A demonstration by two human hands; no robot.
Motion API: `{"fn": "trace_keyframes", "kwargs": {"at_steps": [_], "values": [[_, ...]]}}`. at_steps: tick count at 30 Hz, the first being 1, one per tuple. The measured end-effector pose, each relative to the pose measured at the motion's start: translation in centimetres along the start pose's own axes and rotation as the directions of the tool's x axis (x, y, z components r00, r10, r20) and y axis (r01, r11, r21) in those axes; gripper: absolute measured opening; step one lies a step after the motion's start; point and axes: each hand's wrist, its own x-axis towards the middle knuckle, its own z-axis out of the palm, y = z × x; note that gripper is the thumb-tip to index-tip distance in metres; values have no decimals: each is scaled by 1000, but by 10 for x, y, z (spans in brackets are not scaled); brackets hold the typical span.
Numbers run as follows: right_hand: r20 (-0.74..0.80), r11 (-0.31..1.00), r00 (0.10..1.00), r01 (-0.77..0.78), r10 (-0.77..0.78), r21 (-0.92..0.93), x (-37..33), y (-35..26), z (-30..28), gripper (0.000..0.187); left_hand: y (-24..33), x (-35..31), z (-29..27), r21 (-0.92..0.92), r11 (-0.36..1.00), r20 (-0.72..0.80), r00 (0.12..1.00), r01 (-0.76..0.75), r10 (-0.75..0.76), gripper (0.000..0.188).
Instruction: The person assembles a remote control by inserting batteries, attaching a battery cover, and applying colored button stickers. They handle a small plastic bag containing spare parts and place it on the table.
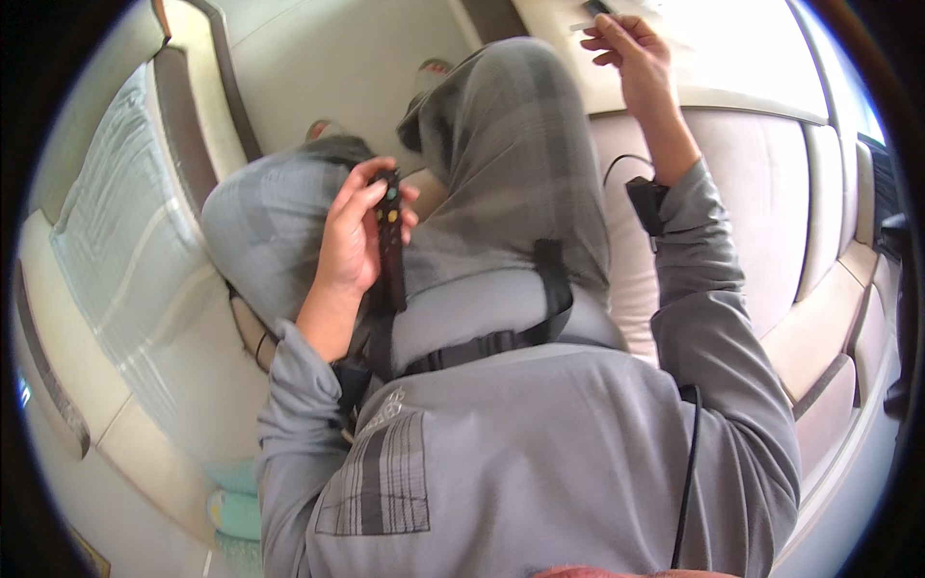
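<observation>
My left hand (349, 236) is wrapped round a slim black remote control (389, 231) above my lap. The thumb lies on its upper end, near several coloured buttons, and the lower end points toward my body. Out to the far right, my right hand (638, 65) is raised at the edge of a white tabletop (708, 58). Its thumb and forefinger are pinched together at a small dark piece (596, 8) and a thin whitish piece (582, 27). Too little of these shows to tell their kind. The other fingers of that hand are curled.
I sit with bent knees in grey checked trousers (511, 144). A pale padded seat (713, 202) lies to the right, below the tabletop. At left stands a sofa with a light blue cover (135, 231). Thin black cables (690, 472) run along my right side.
</observation>
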Motion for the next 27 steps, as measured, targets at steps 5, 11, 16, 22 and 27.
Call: {"fn": "trace_keyframes", "kwargs": {"at_steps": [5,11,16,22,27], "values": [[212,993,971,-113,106,19,-47,-44,66,12,0,-1,-4,9,1000,41,999,10,-10,37],[554,889,815,369,-168,-273,-93,-63,131,7,4,-2,3,70,997,35,999,-10,7,40],[643,628,619,732,-450,-265,-105,-55,167,13,2,0,10,20,998,29,998,-56,55,38],[707,471,459,859,-538,-199,-102,-42,174,18,2,0,3,-33,998,68,997,-44,46,38],[745,464,409,873,-527,-151,-102,-41,171,20,0,1,0,104,993,87,995,-52,43,44]]}}
